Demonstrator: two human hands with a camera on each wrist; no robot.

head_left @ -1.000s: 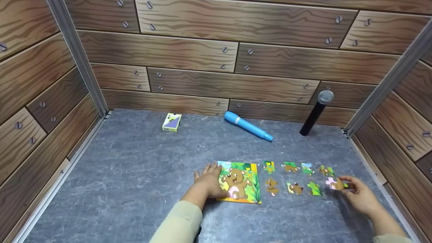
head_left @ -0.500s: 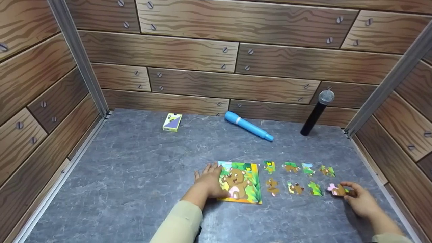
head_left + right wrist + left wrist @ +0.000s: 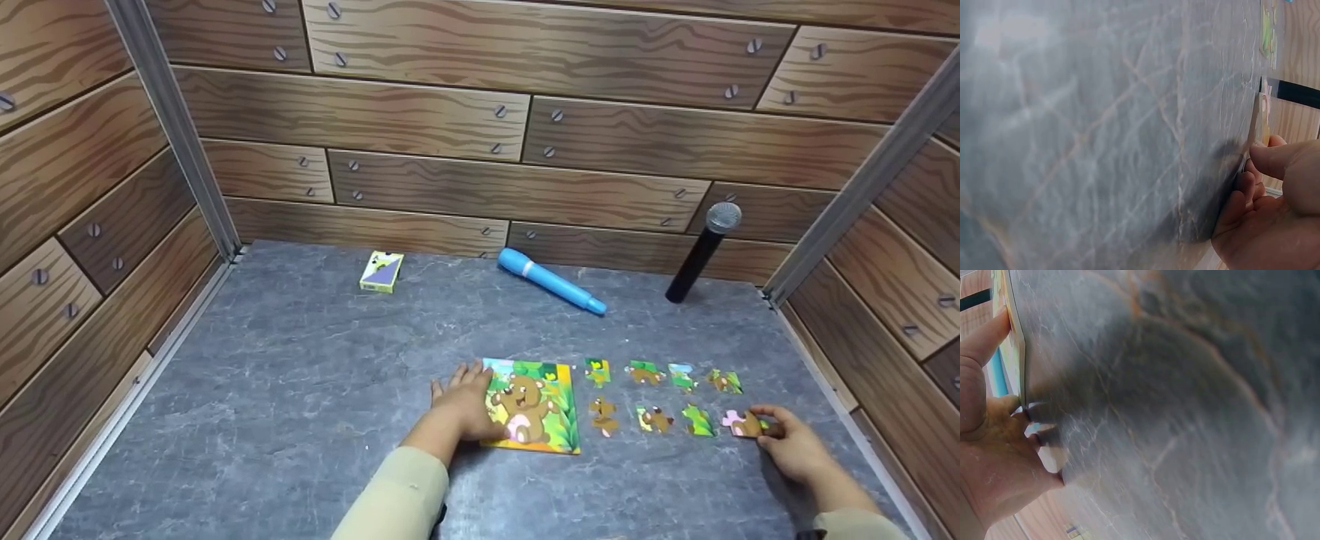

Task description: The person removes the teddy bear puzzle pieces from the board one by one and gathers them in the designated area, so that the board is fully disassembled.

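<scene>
A bear puzzle board lies on the grey table. My left hand rests flat on its left edge with straight fingers; the left wrist view shows this hand against the board's edge. To the right of the board, several loose puzzle pieces lie in two rows. My right hand pinches a pink-and-brown piece at the right end of the near row, low on the table. In the right wrist view, thumb and curled fingers meet at the piece's edge.
A blue pen-like toy lies at the back centre. A black microphone leans on the back wall at the right. A small card box sits at the back left. Wood-pattern walls close in three sides.
My right hand has brought the pink-and-brown piece down and nearer to me, to the right end of the near row. The left hand has not moved.
</scene>
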